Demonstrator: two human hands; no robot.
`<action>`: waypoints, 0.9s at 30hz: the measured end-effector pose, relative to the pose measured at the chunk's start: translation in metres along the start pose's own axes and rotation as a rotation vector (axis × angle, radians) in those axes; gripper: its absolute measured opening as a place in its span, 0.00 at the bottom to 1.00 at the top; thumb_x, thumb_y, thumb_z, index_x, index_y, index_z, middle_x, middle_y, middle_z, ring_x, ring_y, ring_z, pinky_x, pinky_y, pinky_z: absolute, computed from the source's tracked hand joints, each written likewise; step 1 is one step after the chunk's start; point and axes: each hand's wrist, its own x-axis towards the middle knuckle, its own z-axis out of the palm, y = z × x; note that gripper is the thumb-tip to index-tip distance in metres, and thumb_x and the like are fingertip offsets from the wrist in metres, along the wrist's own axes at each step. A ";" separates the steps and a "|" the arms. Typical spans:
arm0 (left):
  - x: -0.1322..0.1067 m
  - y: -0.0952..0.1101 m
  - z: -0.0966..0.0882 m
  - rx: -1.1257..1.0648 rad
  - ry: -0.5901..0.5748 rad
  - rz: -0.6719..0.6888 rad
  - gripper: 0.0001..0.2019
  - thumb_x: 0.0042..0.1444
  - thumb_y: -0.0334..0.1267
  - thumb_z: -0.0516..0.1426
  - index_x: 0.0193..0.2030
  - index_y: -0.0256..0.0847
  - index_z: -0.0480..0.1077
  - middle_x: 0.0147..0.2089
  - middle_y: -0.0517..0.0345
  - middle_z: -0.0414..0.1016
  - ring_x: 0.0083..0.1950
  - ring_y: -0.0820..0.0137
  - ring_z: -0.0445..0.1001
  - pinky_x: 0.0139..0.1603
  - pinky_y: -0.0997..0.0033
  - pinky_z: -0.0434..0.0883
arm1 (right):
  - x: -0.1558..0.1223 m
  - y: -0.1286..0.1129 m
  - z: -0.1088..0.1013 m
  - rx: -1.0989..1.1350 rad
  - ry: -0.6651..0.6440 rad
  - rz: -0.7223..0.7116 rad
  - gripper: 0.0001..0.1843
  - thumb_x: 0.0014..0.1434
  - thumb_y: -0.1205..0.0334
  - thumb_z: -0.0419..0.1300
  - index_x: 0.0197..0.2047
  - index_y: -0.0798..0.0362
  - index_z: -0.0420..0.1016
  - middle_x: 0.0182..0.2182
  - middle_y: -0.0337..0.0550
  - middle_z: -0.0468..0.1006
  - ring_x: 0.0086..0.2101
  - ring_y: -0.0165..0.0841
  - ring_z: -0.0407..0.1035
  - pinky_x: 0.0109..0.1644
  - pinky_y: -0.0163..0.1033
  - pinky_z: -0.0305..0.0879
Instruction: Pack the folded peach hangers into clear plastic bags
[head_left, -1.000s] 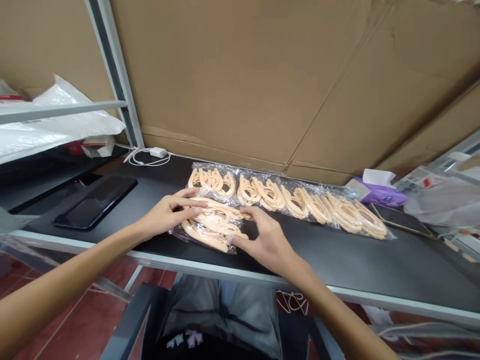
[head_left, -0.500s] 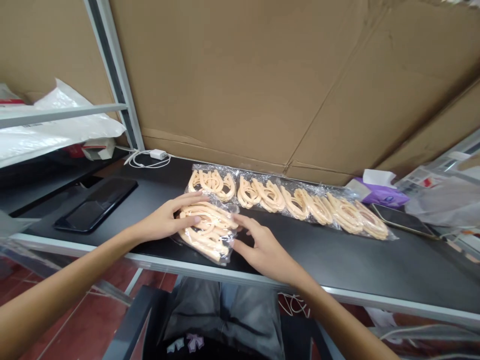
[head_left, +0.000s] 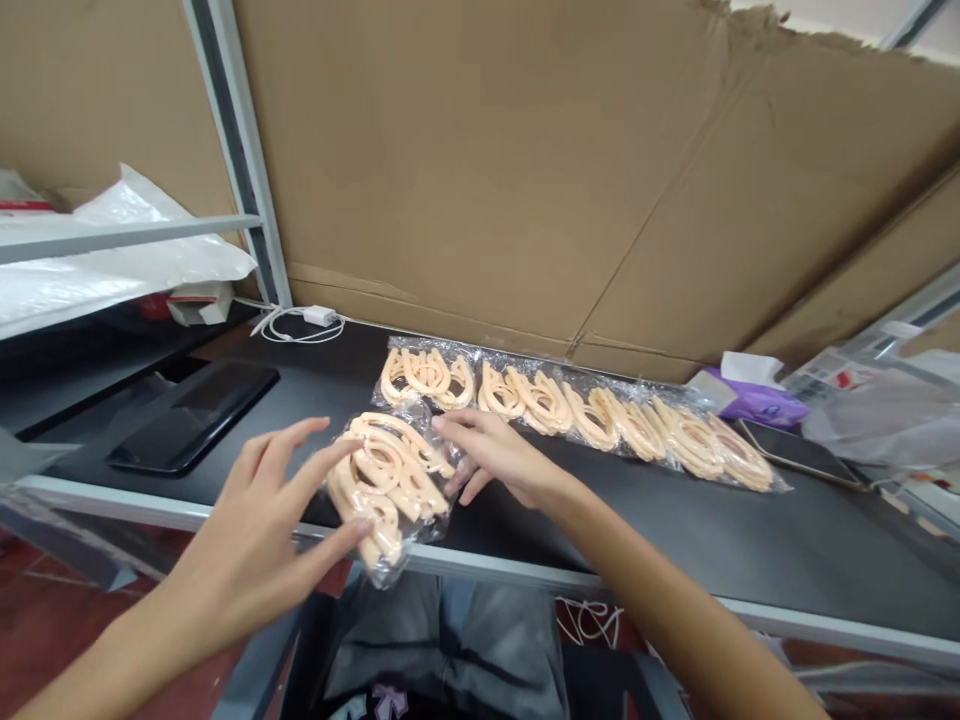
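A clear plastic bag of peach-coloured curved pieces [head_left: 405, 480] lies at the table's front edge, its lower corner jutting past the edge. My left hand [head_left: 262, 520] is open on its left side, fingers spread, with thumb and index finger touching the bag. At the opposite side, my right hand [head_left: 502, 460] grips the bag's right edge between its fingers; part of that grip is hidden. Behind it, similar bags of the curved pieces [head_left: 540, 400] lie in a row along the back of the table.
A dark phone [head_left: 195, 415] rests on the black table [head_left: 637, 530] at the left. Beyond it are a white charger and cable [head_left: 319, 316]. A purple tissue pack [head_left: 761, 400] and another phone [head_left: 799, 450] lie at the right. Cardboard [head_left: 480, 170] stands behind.
The bag has turned and shifted left and toward me, over the table edge. My left hand has lifted off its top and moved to its left side, fingers spreading.
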 end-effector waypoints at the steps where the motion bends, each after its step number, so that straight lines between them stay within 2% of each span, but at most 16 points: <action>1: -0.012 0.000 0.001 0.035 0.004 0.001 0.29 0.59 0.59 0.58 0.64 0.53 0.69 0.66 0.45 0.66 0.64 0.41 0.66 0.61 0.34 0.68 | 0.003 -0.002 0.002 0.044 -0.075 0.037 0.25 0.62 0.39 0.63 0.48 0.52 0.71 0.36 0.44 0.77 0.23 0.34 0.79 0.20 0.36 0.74; 4: -0.033 -0.006 0.002 -0.028 -0.062 0.026 0.28 0.63 0.56 0.55 0.69 0.59 0.62 0.67 0.48 0.67 0.62 0.44 0.70 0.58 0.38 0.73 | 0.008 -0.002 0.007 0.112 -0.247 0.090 0.24 0.59 0.39 0.65 0.42 0.53 0.74 0.30 0.41 0.77 0.22 0.36 0.79 0.20 0.35 0.74; 7: -0.036 -0.008 0.003 -0.117 -0.097 0.027 0.29 0.67 0.52 0.52 0.73 0.64 0.55 0.72 0.52 0.61 0.69 0.46 0.65 0.62 0.40 0.71 | 0.010 0.000 0.017 0.089 -0.304 0.105 0.18 0.57 0.47 0.68 0.39 0.54 0.74 0.26 0.40 0.78 0.19 0.31 0.75 0.17 0.31 0.69; 10: -0.031 -0.005 0.005 -0.178 -0.125 0.013 0.29 0.67 0.51 0.52 0.74 0.63 0.55 0.76 0.54 0.55 0.73 0.45 0.59 0.65 0.41 0.70 | 0.006 0.000 0.031 0.093 -0.248 0.111 0.12 0.52 0.58 0.69 0.37 0.54 0.74 0.22 0.38 0.77 0.18 0.29 0.71 0.16 0.31 0.67; 14: -0.019 0.000 0.004 -0.269 -0.118 -0.009 0.27 0.67 0.51 0.54 0.72 0.64 0.58 0.75 0.55 0.57 0.72 0.46 0.63 0.64 0.42 0.72 | 0.002 -0.002 0.044 0.114 -0.112 0.048 0.12 0.46 0.67 0.68 0.36 0.53 0.75 0.23 0.36 0.75 0.21 0.29 0.69 0.18 0.31 0.65; 18: -0.006 0.002 0.002 -0.346 -0.072 -0.022 0.24 0.66 0.50 0.55 0.69 0.63 0.62 0.72 0.56 0.62 0.72 0.51 0.63 0.68 0.45 0.68 | 0.001 0.000 0.047 0.134 -0.033 -0.029 0.15 0.45 0.68 0.67 0.39 0.53 0.75 0.26 0.35 0.75 0.23 0.29 0.69 0.20 0.31 0.64; 22: 0.010 -0.002 -0.001 -0.414 -0.014 -0.041 0.23 0.65 0.49 0.56 0.66 0.56 0.66 0.70 0.54 0.65 0.72 0.52 0.64 0.71 0.48 0.65 | 0.004 -0.002 0.048 0.195 0.011 -0.068 0.19 0.46 0.68 0.66 0.43 0.53 0.73 0.26 0.35 0.75 0.23 0.31 0.70 0.21 0.32 0.65; 27: 0.053 -0.016 -0.006 -0.522 -0.019 -0.109 0.27 0.62 0.51 0.58 0.67 0.49 0.65 0.68 0.50 0.68 0.66 0.51 0.70 0.67 0.48 0.70 | 0.026 -0.022 0.047 0.211 0.051 -0.152 0.21 0.46 0.69 0.65 0.45 0.50 0.74 0.29 0.36 0.77 0.27 0.32 0.72 0.25 0.33 0.67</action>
